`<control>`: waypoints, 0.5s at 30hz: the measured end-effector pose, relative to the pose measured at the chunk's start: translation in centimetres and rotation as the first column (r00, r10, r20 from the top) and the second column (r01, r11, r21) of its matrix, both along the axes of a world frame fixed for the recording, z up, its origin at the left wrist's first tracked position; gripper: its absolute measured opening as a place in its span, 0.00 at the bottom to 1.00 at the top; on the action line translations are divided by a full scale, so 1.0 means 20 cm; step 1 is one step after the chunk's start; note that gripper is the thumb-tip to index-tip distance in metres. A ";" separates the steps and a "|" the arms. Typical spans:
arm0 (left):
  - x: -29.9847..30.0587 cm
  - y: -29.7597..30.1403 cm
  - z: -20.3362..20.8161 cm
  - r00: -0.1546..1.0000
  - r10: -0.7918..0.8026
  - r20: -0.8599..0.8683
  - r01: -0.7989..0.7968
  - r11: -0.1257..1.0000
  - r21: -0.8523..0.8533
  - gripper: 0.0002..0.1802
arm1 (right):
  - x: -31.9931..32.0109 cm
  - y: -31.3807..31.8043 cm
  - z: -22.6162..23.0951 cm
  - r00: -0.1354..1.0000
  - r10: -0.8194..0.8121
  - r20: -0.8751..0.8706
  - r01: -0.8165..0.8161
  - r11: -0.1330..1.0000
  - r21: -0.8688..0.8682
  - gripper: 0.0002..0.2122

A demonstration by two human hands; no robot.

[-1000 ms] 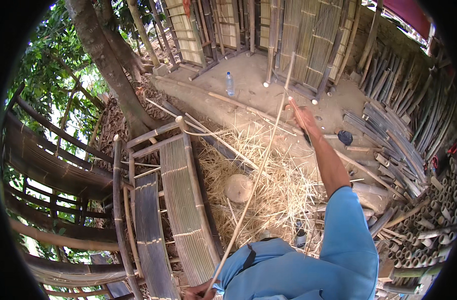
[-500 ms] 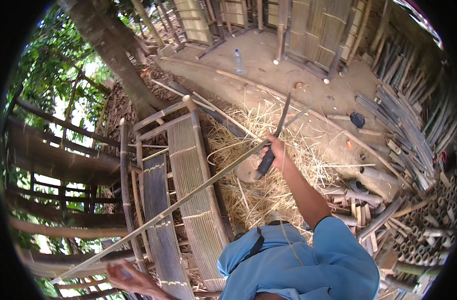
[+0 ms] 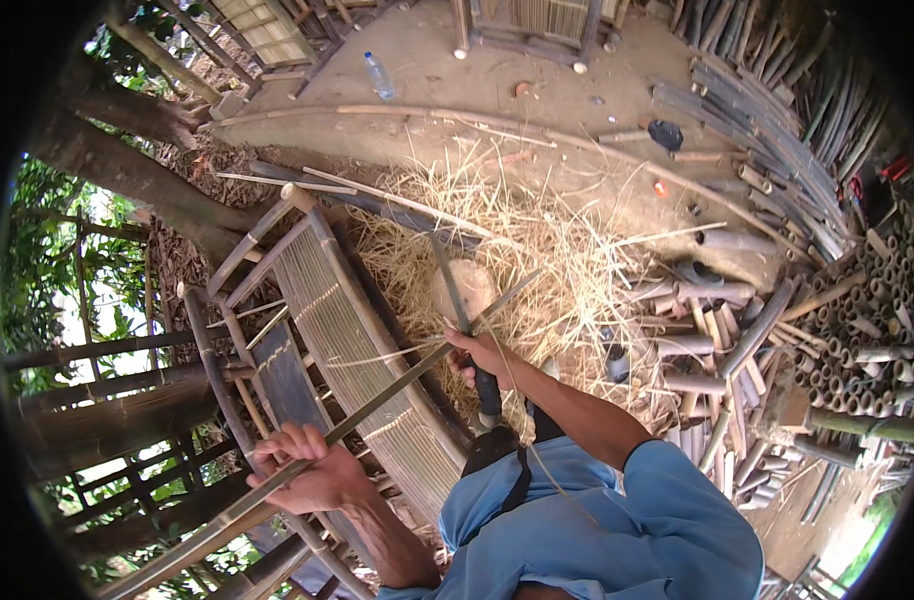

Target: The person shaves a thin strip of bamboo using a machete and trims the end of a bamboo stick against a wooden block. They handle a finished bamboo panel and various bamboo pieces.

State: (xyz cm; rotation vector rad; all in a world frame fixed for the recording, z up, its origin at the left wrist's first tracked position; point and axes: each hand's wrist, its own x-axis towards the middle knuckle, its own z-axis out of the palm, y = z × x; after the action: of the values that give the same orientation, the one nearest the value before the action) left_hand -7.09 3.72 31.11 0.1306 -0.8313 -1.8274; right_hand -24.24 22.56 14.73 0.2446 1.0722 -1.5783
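A long split bamboo strip (image 3: 379, 400) runs slantwise from the lower left to the middle, across my body. My left hand (image 3: 312, 478) is curled around it, with the strip passing through the palm. My right hand (image 3: 479, 362) grips the dark handle of a machete (image 3: 451, 285), its blade pointing away from me. The strip's far part lies against that same hand and crosses the blade just beyond the fingers. Underneath the blade is the pale round top of a wood block (image 3: 465, 288), ringed by shavings.
A bamboo bench (image 3: 352, 335) with a slatted seat stands to my left. Pale shavings (image 3: 567, 265) cover the ground ahead. Cut bamboo tubes (image 3: 847, 340) are stacked at the right, dark poles (image 3: 737, 115) behind them. A plastic bottle (image 3: 379, 76) stands at the back.
My left hand has moved up and inward and closed on the strip. My right hand, with machete and strip, has come nearer my body. The view has shifted right.
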 end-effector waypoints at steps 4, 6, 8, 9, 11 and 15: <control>-0.27 0.05 0.20 0.968 0.250 -0.029 -0.251 0.955 -0.157 0.36 | 0.06 0.05 -0.08 0.958 0.166 -0.233 -0.130 0.978 0.162 0.23; -0.31 0.01 0.18 0.977 0.213 -0.025 -0.215 0.964 -0.155 0.37 | 0.13 0.14 -0.29 0.830 0.298 -0.472 -0.199 0.948 0.248 0.18; -0.29 -0.09 0.13 0.972 0.207 0.112 -0.168 0.944 -0.283 0.39 | 0.21 0.22 -0.41 0.295 0.301 -0.907 0.069 0.940 0.334 0.16; -0.32 -0.09 0.10 0.967 0.236 0.097 -0.201 0.939 -0.277 0.37 | 0.21 0.27 -0.43 0.297 0.355 -0.886 -0.019 0.930 0.366 0.24; -0.38 -0.10 0.07 0.957 0.252 0.143 -0.205 0.938 -0.280 0.37 | 0.19 0.31 -0.47 0.310 0.424 -0.851 -0.053 0.901 0.430 0.23; -0.44 -0.14 -0.01 0.897 0.391 0.204 -0.309 0.888 -0.342 0.33 | 0.10 0.30 -0.61 0.299 0.590 -0.750 -0.125 0.803 0.583 0.24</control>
State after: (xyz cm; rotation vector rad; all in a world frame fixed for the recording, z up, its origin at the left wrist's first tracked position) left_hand -15.88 0.84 30.90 0.3186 -1.1855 -1.3367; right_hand -22.18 28.51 2.59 -0.7048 2.1861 -0.9185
